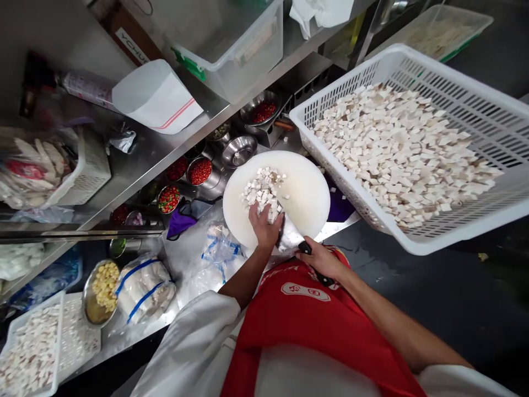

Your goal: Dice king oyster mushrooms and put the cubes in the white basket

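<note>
On a round white cutting board (308, 190) lies a pile of small white cubes (262, 190). My left hand (264, 226) rests on the near side of the pile, fingers curled against the cubes and the flat of a cleaver blade (288, 234). My right hand (320, 259) grips the cleaver's black handle (314, 270) at the board's near edge. A large white plastic basket (487, 143) heaped with the same white cubes stands tilted just right of the board.
Steel bowls of red and green chopped bits (200, 171) line the back under a steel shelf (136, 154) with a clear bin (243, 49). Bagged white blocks (144, 286), a bowl of yellow pieces (101, 289) and another cube basket (33, 347) sit left.
</note>
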`<state>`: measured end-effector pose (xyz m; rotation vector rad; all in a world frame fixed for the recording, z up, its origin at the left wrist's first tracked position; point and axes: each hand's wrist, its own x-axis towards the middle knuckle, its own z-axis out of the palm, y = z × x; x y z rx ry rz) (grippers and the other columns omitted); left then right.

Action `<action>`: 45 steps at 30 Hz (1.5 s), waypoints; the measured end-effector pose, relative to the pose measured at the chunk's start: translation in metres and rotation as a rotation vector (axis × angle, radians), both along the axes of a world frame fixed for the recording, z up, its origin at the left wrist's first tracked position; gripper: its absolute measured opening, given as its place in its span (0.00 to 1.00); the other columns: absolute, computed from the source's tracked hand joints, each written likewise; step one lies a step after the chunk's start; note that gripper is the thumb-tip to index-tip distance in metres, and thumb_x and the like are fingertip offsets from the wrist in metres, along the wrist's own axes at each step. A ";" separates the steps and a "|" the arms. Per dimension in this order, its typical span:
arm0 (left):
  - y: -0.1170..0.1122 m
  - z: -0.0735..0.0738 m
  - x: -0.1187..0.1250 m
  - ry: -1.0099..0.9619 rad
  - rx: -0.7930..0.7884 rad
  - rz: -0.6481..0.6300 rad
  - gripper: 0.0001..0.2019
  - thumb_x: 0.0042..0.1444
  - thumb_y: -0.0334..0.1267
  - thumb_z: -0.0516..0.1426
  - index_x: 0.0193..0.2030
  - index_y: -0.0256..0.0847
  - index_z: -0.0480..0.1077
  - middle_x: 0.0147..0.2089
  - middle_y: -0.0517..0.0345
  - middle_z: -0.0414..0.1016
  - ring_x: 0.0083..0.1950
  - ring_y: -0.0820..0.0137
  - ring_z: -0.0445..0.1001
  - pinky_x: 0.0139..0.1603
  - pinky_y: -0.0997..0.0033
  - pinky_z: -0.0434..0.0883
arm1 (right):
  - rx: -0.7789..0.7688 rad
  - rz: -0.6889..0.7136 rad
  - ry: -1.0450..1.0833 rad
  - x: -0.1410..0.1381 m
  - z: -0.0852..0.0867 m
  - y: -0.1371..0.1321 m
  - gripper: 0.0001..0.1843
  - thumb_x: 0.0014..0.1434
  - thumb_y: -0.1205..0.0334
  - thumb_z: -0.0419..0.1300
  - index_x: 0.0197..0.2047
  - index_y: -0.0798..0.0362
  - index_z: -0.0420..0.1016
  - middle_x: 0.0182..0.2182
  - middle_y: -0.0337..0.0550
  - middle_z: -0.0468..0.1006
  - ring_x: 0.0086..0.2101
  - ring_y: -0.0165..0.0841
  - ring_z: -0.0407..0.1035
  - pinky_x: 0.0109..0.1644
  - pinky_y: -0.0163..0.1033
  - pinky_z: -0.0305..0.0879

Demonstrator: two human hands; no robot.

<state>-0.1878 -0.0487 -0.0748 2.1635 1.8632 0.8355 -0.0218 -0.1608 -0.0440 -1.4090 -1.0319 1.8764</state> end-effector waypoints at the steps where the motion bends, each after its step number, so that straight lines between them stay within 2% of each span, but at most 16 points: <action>1: 0.001 0.007 0.005 0.005 0.006 0.006 0.22 0.56 0.48 0.63 0.55 0.42 0.71 0.67 0.42 0.59 0.72 0.52 0.53 0.70 0.45 0.59 | 0.014 0.003 -0.003 0.006 0.003 0.001 0.13 0.58 0.52 0.59 0.42 0.48 0.63 0.17 0.25 0.64 0.15 0.28 0.59 0.20 0.34 0.57; 5: 0.007 0.044 0.034 -0.012 0.034 -0.024 0.21 0.56 0.47 0.63 0.55 0.43 0.71 0.68 0.42 0.57 0.73 0.49 0.50 0.72 0.41 0.55 | 0.095 -0.031 0.012 0.035 0.016 0.007 0.11 0.57 0.54 0.59 0.40 0.49 0.63 0.19 0.27 0.65 0.16 0.28 0.59 0.20 0.34 0.56; 8: 0.017 0.073 0.069 -0.028 0.074 -0.102 0.21 0.57 0.48 0.62 0.55 0.45 0.70 0.69 0.44 0.55 0.74 0.48 0.48 0.72 0.38 0.53 | 0.133 -0.098 0.032 0.062 0.028 0.008 0.11 0.59 0.54 0.59 0.41 0.48 0.64 0.19 0.28 0.66 0.16 0.28 0.59 0.20 0.34 0.56; 11: 0.033 0.096 0.117 -0.029 0.145 -0.235 0.19 0.58 0.50 0.61 0.54 0.47 0.71 0.68 0.46 0.56 0.73 0.50 0.50 0.73 0.40 0.53 | 0.136 -0.215 0.032 0.092 0.042 0.003 0.12 0.59 0.52 0.60 0.42 0.48 0.65 0.19 0.29 0.68 0.17 0.29 0.61 0.21 0.35 0.58; 14: 0.055 0.106 0.177 -0.041 0.158 -0.415 0.18 0.58 0.51 0.61 0.52 0.46 0.72 0.68 0.47 0.57 0.73 0.51 0.50 0.72 0.42 0.55 | 0.079 -0.381 0.048 0.119 0.051 -0.001 0.13 0.58 0.52 0.60 0.41 0.46 0.62 0.15 0.27 0.66 0.15 0.31 0.61 0.19 0.36 0.58; 18: 0.073 0.100 0.256 -0.001 0.077 -0.684 0.24 0.57 0.56 0.60 0.56 0.46 0.71 0.71 0.48 0.54 0.74 0.50 0.49 0.71 0.43 0.57 | 0.019 -0.681 0.119 0.146 0.056 0.002 0.14 0.55 0.55 0.60 0.39 0.45 0.57 0.14 0.26 0.66 0.13 0.31 0.60 0.17 0.35 0.57; 20: 0.072 0.093 0.288 0.105 0.051 -0.881 0.29 0.56 0.60 0.59 0.61 0.49 0.68 0.73 0.50 0.50 0.75 0.48 0.46 0.71 0.38 0.52 | -0.011 -0.832 0.165 0.161 0.059 0.005 0.16 0.51 0.57 0.61 0.39 0.45 0.56 0.14 0.25 0.65 0.13 0.30 0.59 0.16 0.35 0.58; 23: 0.067 0.079 0.326 0.287 0.071 -1.142 0.26 0.62 0.60 0.53 0.61 0.53 0.68 0.74 0.55 0.52 0.75 0.48 0.45 0.72 0.33 0.44 | -0.064 -0.948 0.202 0.182 0.064 -0.003 0.20 0.47 0.58 0.65 0.39 0.46 0.57 0.15 0.25 0.65 0.14 0.29 0.59 0.16 0.34 0.59; 25: 0.071 0.067 0.347 0.343 0.087 -1.182 0.22 0.66 0.55 0.48 0.60 0.53 0.70 0.73 0.56 0.55 0.75 0.51 0.48 0.73 0.35 0.41 | -0.108 -0.961 0.195 0.191 0.068 -0.021 0.22 0.46 0.58 0.67 0.39 0.46 0.58 0.17 0.26 0.65 0.14 0.28 0.58 0.15 0.33 0.58; 30: 0.109 0.039 0.385 0.382 0.008 -1.072 0.20 0.68 0.50 0.46 0.56 0.51 0.74 0.70 0.56 0.60 0.74 0.50 0.50 0.74 0.36 0.43 | -0.301 -0.886 0.111 0.202 0.070 -0.101 0.20 0.46 0.54 0.71 0.36 0.45 0.64 0.17 0.31 0.64 0.13 0.28 0.57 0.15 0.35 0.55; 33: 0.127 0.040 0.379 0.309 0.016 -0.993 0.20 0.68 0.50 0.45 0.55 0.51 0.74 0.70 0.57 0.60 0.74 0.52 0.51 0.74 0.41 0.45 | -0.372 -0.876 -0.046 0.213 0.067 -0.141 0.19 0.45 0.49 0.71 0.33 0.43 0.66 0.15 0.38 0.66 0.14 0.31 0.58 0.17 0.38 0.56; 36: 0.138 0.050 0.335 0.194 0.097 -0.907 0.20 0.69 0.51 0.45 0.55 0.51 0.74 0.71 0.58 0.59 0.73 0.56 0.53 0.74 0.44 0.47 | -0.316 -0.833 -0.172 0.218 0.065 -0.148 0.19 0.45 0.46 0.70 0.34 0.42 0.68 0.12 0.38 0.64 0.14 0.34 0.59 0.19 0.40 0.57; 38: 0.153 0.055 0.284 0.116 0.131 -0.778 0.18 0.69 0.51 0.47 0.53 0.51 0.75 0.69 0.58 0.62 0.71 0.59 0.57 0.73 0.47 0.50 | -0.249 -0.763 -0.202 0.215 0.066 -0.132 0.19 0.47 0.45 0.69 0.35 0.43 0.67 0.13 0.36 0.65 0.14 0.33 0.59 0.20 0.39 0.59; 40: 0.175 0.056 0.222 0.066 0.091 -0.522 0.16 0.67 0.49 0.50 0.49 0.48 0.76 0.63 0.53 0.69 0.65 0.60 0.64 0.69 0.49 0.55 | -0.185 -0.674 -0.199 0.206 0.067 -0.105 0.21 0.48 0.44 0.69 0.38 0.44 0.67 0.16 0.35 0.69 0.17 0.34 0.64 0.23 0.39 0.63; 43: 0.205 0.050 0.123 0.138 -0.150 -0.138 0.15 0.64 0.49 0.56 0.46 0.42 0.76 0.54 0.47 0.75 0.59 0.56 0.70 0.68 0.47 0.55 | -0.123 -0.480 -0.172 0.186 0.067 -0.058 0.26 0.50 0.45 0.67 0.48 0.47 0.68 0.25 0.37 0.76 0.26 0.39 0.73 0.30 0.40 0.69; 45: 0.212 0.045 0.063 0.177 -0.292 -0.008 0.19 0.61 0.50 0.59 0.49 0.37 0.75 0.56 0.43 0.74 0.60 0.52 0.70 0.68 0.40 0.52 | -0.121 -0.301 -0.187 0.171 0.064 -0.031 0.28 0.53 0.45 0.64 0.53 0.48 0.66 0.23 0.35 0.75 0.24 0.39 0.72 0.26 0.39 0.67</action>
